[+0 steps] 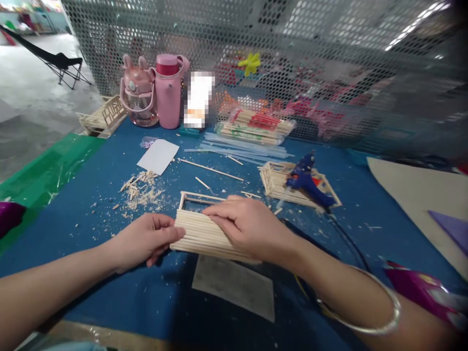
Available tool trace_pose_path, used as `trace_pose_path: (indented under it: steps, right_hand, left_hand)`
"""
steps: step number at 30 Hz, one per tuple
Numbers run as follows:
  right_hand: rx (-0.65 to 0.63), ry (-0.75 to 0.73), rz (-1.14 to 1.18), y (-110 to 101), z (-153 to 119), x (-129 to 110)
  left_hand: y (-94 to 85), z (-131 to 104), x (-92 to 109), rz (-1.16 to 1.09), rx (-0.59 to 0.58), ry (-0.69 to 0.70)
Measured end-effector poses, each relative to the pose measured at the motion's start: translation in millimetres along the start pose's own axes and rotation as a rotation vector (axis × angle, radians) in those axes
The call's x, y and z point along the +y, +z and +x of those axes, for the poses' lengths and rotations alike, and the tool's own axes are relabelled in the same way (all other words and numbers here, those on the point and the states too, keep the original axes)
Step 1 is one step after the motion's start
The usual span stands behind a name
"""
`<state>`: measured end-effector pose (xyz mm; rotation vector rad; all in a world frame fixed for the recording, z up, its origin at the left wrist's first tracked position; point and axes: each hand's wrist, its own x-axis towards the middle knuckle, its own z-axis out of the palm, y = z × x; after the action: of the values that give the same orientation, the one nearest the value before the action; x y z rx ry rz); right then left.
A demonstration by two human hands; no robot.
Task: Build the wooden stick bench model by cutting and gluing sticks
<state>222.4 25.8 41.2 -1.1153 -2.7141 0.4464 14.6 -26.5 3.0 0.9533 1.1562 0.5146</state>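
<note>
A small wooden stick frame, its near face covered by a row of parallel sticks, is held above the blue table. My left hand pinches its left edge, thumb on the sticks. My right hand lies over the right part of the frame, fingertips pressed on the upper sticks and hiding that end. The frame's far side is open, with thin rails. Beneath it a grey rectangular sheet rests on the table.
A blue glue gun lies on another stick frame at the right, its cable running toward my right forearm. Stick scraps lie left. Behind stand a pink bottle, a clear-bodied bottle, glue sticks and packed sticks.
</note>
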Motion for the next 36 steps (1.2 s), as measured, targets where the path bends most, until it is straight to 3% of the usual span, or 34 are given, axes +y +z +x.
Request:
trace_pose_path:
  steps: [12,22,26,32,36]
  right_hand:
    - [-0.06,0.019,0.072,-5,4,3]
    - [-0.061,-0.106,0.005,-7,5,4]
    - [0.062,-0.055,-0.069,-14,-4,0]
    - [0.497,0.165,-0.078,-27,-47,2]
    - [0.588,0.249,-0.098,-16,-72,13]
  left_hand:
    - [4.4,0,-6,-0.134,0.036,0.002]
    - [5.9,2,-6,-0.145,0.024,0.009]
    - [3.8,-1,-3,0.13,0.069,0.055]
    - [-0.9,-10,-7,0.812,0.48,0.438]
    - [-1.9,-13,-10,1.035,0.558,0.517]
